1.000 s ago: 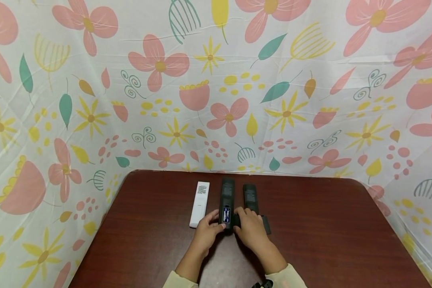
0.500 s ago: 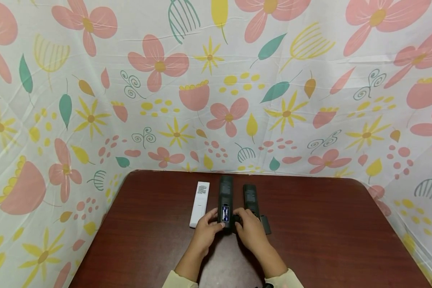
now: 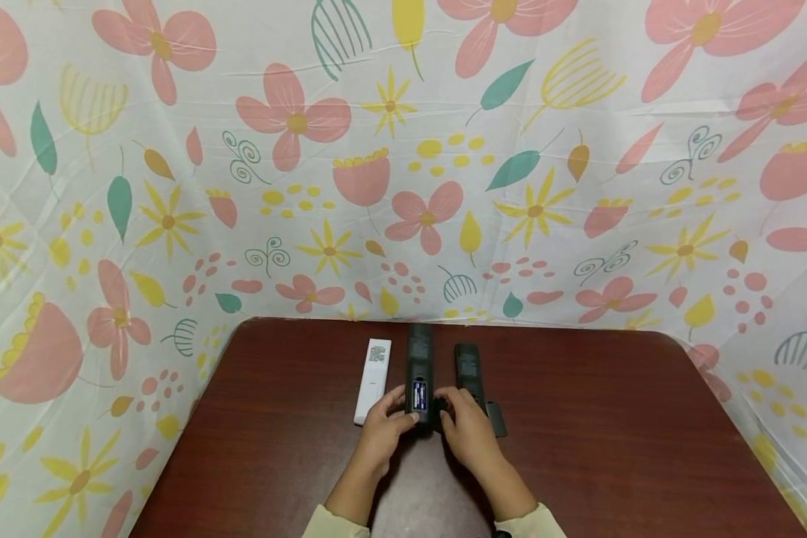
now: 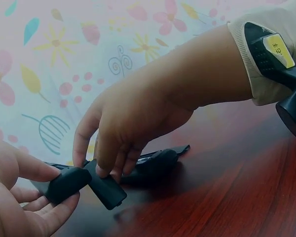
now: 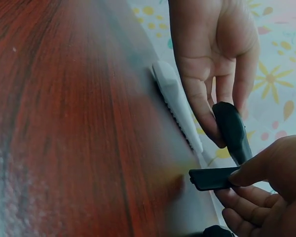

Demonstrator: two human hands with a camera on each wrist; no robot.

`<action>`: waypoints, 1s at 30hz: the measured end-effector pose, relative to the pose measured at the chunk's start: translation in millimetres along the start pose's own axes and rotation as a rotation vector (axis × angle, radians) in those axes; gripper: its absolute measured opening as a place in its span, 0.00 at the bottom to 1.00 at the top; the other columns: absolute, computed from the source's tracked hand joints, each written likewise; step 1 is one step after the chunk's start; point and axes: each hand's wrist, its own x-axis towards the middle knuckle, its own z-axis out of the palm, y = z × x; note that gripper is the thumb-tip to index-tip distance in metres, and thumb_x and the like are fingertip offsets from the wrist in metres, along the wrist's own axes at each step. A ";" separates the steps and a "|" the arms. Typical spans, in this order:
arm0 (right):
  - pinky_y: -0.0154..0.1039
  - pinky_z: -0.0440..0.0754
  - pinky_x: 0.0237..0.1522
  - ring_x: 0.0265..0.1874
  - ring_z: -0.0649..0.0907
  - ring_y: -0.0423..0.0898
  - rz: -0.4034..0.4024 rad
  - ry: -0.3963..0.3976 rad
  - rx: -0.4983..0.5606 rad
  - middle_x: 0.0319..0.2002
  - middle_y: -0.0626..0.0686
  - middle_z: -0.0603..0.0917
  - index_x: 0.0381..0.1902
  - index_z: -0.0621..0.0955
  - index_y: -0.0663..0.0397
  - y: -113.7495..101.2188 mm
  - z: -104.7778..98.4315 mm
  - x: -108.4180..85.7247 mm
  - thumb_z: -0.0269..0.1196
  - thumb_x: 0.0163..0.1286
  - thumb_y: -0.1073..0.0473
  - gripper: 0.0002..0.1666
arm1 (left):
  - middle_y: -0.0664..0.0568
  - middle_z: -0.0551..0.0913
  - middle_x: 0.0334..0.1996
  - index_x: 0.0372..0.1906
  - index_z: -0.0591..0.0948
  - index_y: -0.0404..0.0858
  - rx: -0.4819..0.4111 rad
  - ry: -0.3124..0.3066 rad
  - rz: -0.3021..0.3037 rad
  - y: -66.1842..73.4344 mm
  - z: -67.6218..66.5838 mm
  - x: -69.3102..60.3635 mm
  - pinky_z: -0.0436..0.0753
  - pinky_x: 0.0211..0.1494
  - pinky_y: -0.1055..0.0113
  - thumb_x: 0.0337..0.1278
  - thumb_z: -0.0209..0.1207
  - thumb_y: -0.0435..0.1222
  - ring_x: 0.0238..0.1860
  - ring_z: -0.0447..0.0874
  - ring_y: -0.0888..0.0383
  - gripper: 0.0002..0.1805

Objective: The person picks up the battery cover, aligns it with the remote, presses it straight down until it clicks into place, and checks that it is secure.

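Seen from the head, the white remote (image 3: 373,385) lies looking closed-up near twelve o'clock from the left hand (image 3: 382,432), whose grip holds the big remote (image 3: 420,360) at one o'clock, batteries (image 3: 420,397) in, bay uncovered. The right hand's (image 3: 469,426) grip pinches a cover (image 5: 212,178) at ten, seemingly left to fit; at twelve lies the small remote (image 3: 467,366), a loose lid (image 3: 495,420) at its five.

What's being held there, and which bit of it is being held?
The left grip holds the middle black remote by its near end, close to its batteries. The right grip pinches a small black cover by one end.
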 end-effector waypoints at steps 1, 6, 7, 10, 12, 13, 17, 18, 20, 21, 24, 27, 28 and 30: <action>0.38 0.74 0.34 0.33 0.76 0.42 -0.005 0.005 0.003 0.37 0.49 0.79 0.57 0.80 0.48 0.1 0.1 0.2 0.65 0.68 0.65 0.20 | 0.32 0.72 0.65 0.73 0.66 0.28 -0.008 0.001 -0.001 0.1 0.1 -0.1 0.82 0.54 0.67 0.57 0.62 0.25 0.57 0.82 0.49 0.37; 0.36 0.74 0.33 0.32 0.75 0.41 -0.038 0.039 0.030 0.38 0.49 0.79 0.60 0.79 0.48 0.1 -0.1 1.9 0.65 0.69 0.66 0.22 | 0.31 0.71 0.65 0.73 0.65 0.27 -0.033 -0.007 0.003 0.1 0.2 0.1 0.82 0.55 0.67 0.57 0.61 0.25 0.58 0.81 0.48 0.37; 0.36 0.74 0.33 0.32 0.75 0.41 -0.043 0.049 0.038 0.38 0.49 0.79 0.61 0.79 0.49 -0.2 -0.3 2.3 0.64 0.69 0.67 0.23 | 0.32 0.70 0.65 0.73 0.65 0.27 -0.036 -0.007 0.000 0.3 0.4 0.0 0.82 0.55 0.67 0.57 0.61 0.25 0.58 0.81 0.48 0.37; 0.36 0.76 0.35 0.34 0.76 0.41 -0.058 0.086 0.065 0.39 0.51 0.79 0.62 0.79 0.51 -1.2 -1.2 3.5 0.63 0.70 0.67 0.23 | 0.32 0.71 0.64 0.73 0.65 0.27 -0.041 -0.004 -0.005 1.3 0.9 -0.4 0.82 0.54 0.68 0.57 0.61 0.25 0.58 0.81 0.49 0.37; 0.37 0.78 0.36 0.36 0.78 0.41 -0.069 0.116 0.079 0.40 0.52 0.80 0.61 0.78 0.51 -1.9 -2.0 4.3 0.63 0.69 0.68 0.23 | 0.32 0.71 0.64 0.73 0.66 0.27 -0.045 -0.001 -0.006 1.8 1.3 -0.5 0.82 0.54 0.68 0.56 0.61 0.24 0.57 0.81 0.49 0.37; 0.37 0.79 0.37 0.36 0.78 0.41 -0.074 0.131 0.085 0.40 0.52 0.81 0.61 0.79 0.51 -2.3 -2.4 4.7 0.63 0.69 0.68 0.23 | 0.32 0.71 0.64 0.73 0.66 0.27 -0.049 0.000 -0.007 2.1 1.4 -0.5 0.82 0.54 0.68 0.56 0.61 0.24 0.56 0.82 0.49 0.37; 0.39 0.81 0.40 0.38 0.80 0.42 -0.085 0.166 0.110 0.42 0.54 0.82 0.60 0.79 0.51 -3.9 -4.3 5.8 0.64 0.68 0.68 0.23 | 0.32 0.71 0.64 0.73 0.66 0.28 -0.057 0.000 -0.006 2.7 1.8 -0.9 0.82 0.53 0.68 0.55 0.61 0.24 0.56 0.82 0.50 0.37; 0.40 0.81 0.41 0.39 0.80 0.42 -0.084 0.168 0.115 0.42 0.54 0.82 0.60 0.79 0.51 -4.2 -4.6 5.9 0.64 0.69 0.68 0.23 | 0.31 0.71 0.65 0.73 0.66 0.28 -0.059 -0.001 -0.007 2.9 1.9 -1.1 0.82 0.53 0.67 0.55 0.61 0.24 0.56 0.82 0.49 0.37; 0.41 0.82 0.42 0.40 0.81 0.43 -0.083 0.172 0.133 0.43 0.54 0.82 0.60 0.79 0.51 -5.2 -5.8 5.7 0.63 0.69 0.68 0.22 | 0.31 0.71 0.65 0.73 0.66 0.28 -0.062 -0.004 -0.009 3.0 2.0 -1.4 0.82 0.54 0.67 0.56 0.61 0.24 0.57 0.82 0.49 0.37; 0.41 0.82 0.43 0.40 0.81 0.43 -0.083 0.175 0.137 0.43 0.54 0.82 0.60 0.80 0.51 -5.7 -6.3 5.4 0.63 0.69 0.67 0.22 | 0.31 0.71 0.65 0.73 0.66 0.28 -0.061 -0.006 -0.009 2.8 2.0 -1.4 0.82 0.54 0.67 0.56 0.61 0.24 0.57 0.82 0.49 0.37; 0.41 0.83 0.43 0.41 0.82 0.43 -0.095 0.186 0.153 0.44 0.53 0.82 0.60 0.80 0.51 -7.8 -8.6 4.5 0.63 0.70 0.67 0.21 | 0.31 0.71 0.65 0.72 0.67 0.28 -0.050 -0.007 -0.014 2.6 2.1 -1.4 0.82 0.54 0.67 0.56 0.61 0.24 0.57 0.82 0.49 0.36; 0.41 0.83 0.43 0.41 0.81 0.42 -0.118 0.208 0.161 0.44 0.55 0.82 0.59 0.80 0.50 -9.6 -10.6 4.3 0.63 0.70 0.67 0.20 | 0.32 0.72 0.65 0.72 0.68 0.29 -0.037 -0.005 -0.020 1.8 2.2 -1.0 0.82 0.54 0.67 0.56 0.62 0.24 0.57 0.82 0.50 0.36; 0.41 0.83 0.43 0.41 0.81 0.42 -0.124 0.215 0.165 0.44 0.55 0.82 0.59 0.80 0.50 -10.2 -11.4 4.5 0.63 0.70 0.67 0.20 | 0.32 0.72 0.65 0.71 0.68 0.30 -0.036 -0.005 -0.023 1.7 2.3 -0.9 0.82 0.54 0.67 0.56 0.62 0.24 0.57 0.82 0.50 0.35; 0.41 0.83 0.44 0.41 0.82 0.42 -0.137 0.233 0.172 0.44 0.56 0.82 0.58 0.81 0.50 -11.4 -12.5 5.3 0.63 0.70 0.68 0.20 | 0.33 0.72 0.65 0.71 0.69 0.31 -0.037 -0.003 -0.029 1.3 2.4 -0.5 0.82 0.54 0.67 0.55 0.62 0.25 0.57 0.82 0.50 0.35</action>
